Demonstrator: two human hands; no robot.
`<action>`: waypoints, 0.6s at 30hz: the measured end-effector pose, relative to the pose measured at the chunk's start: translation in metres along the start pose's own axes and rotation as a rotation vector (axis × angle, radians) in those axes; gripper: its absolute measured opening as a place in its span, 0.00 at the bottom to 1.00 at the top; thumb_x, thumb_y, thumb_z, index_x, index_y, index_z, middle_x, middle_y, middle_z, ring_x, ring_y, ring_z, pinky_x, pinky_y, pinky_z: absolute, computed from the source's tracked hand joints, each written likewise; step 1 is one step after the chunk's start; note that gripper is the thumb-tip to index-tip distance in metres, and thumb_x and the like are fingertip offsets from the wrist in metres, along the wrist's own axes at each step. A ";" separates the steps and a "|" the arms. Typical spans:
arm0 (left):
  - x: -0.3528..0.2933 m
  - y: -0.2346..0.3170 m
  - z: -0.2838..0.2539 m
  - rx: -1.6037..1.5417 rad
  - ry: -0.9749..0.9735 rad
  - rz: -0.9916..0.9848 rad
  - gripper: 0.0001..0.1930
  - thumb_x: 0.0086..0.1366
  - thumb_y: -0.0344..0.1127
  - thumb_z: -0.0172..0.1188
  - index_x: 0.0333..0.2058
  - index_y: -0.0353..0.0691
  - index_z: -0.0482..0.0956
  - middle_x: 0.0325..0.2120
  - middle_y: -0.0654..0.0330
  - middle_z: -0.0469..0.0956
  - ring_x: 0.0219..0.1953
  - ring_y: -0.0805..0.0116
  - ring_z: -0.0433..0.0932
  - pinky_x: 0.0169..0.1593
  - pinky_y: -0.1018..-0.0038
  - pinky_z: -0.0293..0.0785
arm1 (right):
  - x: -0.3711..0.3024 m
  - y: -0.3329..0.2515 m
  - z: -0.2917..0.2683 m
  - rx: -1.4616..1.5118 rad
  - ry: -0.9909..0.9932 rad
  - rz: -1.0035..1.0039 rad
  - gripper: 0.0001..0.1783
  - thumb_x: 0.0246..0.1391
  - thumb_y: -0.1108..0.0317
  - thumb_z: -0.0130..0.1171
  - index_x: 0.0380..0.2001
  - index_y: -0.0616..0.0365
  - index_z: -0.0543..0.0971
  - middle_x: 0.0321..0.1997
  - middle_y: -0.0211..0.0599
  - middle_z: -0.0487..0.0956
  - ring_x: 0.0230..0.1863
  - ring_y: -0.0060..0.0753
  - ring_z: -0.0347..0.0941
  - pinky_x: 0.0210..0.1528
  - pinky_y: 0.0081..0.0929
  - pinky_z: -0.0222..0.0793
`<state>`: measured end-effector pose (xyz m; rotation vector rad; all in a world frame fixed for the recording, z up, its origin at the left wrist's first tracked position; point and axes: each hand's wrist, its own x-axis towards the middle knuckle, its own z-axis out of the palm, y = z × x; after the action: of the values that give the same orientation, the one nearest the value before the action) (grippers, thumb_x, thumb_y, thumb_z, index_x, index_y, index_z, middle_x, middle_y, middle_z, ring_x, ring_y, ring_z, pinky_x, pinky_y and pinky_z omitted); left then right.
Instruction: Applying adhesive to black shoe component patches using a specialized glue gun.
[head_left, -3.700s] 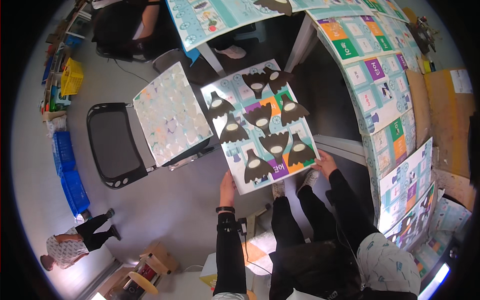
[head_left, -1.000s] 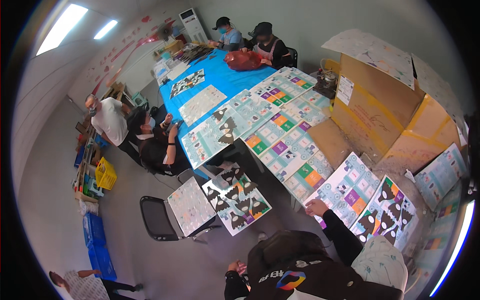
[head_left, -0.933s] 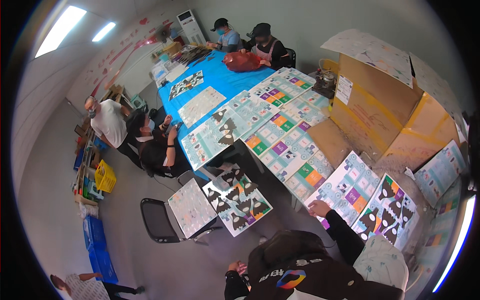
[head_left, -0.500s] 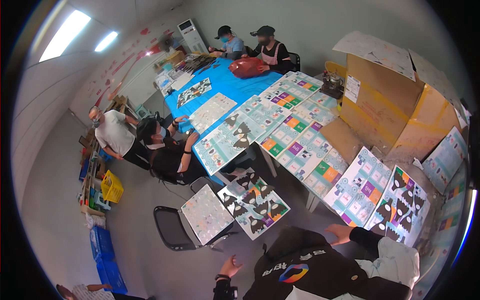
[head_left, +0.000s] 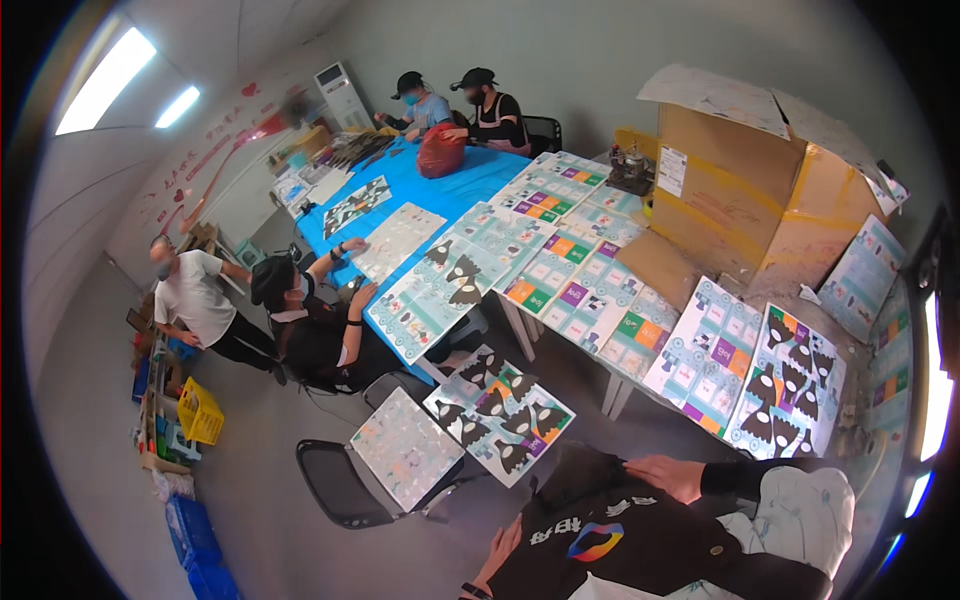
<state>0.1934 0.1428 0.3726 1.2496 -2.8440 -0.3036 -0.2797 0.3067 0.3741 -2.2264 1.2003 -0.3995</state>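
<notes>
At the bottom, a black garment (head_left: 650, 525) with white lettering and a colourful ring-shaped logo fills the space between my arms. My right hand (head_left: 668, 478) lies against its upper edge, fingers stretched out, nothing visible in them. Along its left edge rests my left hand (head_left: 499, 550), fingers extended, with a dark band at the wrist. A dark sleeve and a white patterned sleeve cover (head_left: 805, 515) lead to the right hand. Beyond my hands, a printed sheet with black mask-like shapes (head_left: 500, 413) lies next to another sheet (head_left: 408, 445) on a chair.
A table with printed sheets (head_left: 700, 345) stretches ahead, holding a large cardboard box (head_left: 745, 190). Several people sit at the blue-covered table (head_left: 490, 180); one handles a red bag (head_left: 441, 152). Someone stands at left near a yellow crate (head_left: 201, 411). A black chair (head_left: 340, 485) stands in front.
My hands have come in against the black garment, the left moving right and the right shifting slightly left. The red bag now stands taller under a co-worker's hand. The view has turned slightly.
</notes>
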 end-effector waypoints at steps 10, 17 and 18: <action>0.058 0.001 0.043 -0.188 0.037 0.173 0.40 0.48 0.44 0.72 0.57 0.31 0.67 0.51 0.41 0.73 0.55 0.45 0.71 0.56 0.59 0.69 | -0.009 -0.037 0.067 0.141 0.062 0.227 0.30 0.68 0.62 0.37 0.69 0.62 0.50 0.72 0.50 0.50 0.72 0.50 0.48 0.73 0.39 0.44; 0.056 0.001 0.058 -0.278 0.001 0.206 0.39 0.48 0.44 0.72 0.56 0.31 0.67 0.51 0.41 0.73 0.55 0.45 0.72 0.56 0.59 0.69 | -0.015 -0.075 0.071 0.161 0.073 0.352 0.35 0.65 0.60 0.44 0.69 0.62 0.47 0.71 0.53 0.50 0.71 0.53 0.48 0.73 0.39 0.44; 0.058 -0.001 0.058 -0.283 -0.006 0.214 0.39 0.48 0.44 0.72 0.56 0.31 0.67 0.51 0.41 0.73 0.55 0.45 0.72 0.56 0.59 0.69 | -0.016 -0.078 0.072 0.122 0.076 0.332 0.36 0.64 0.60 0.46 0.69 0.62 0.47 0.70 0.54 0.50 0.71 0.54 0.49 0.72 0.40 0.45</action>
<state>0.1491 0.1100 0.3123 0.8863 -2.7786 -0.6733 -0.2008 0.3780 0.3651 -1.8798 1.5131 -0.4125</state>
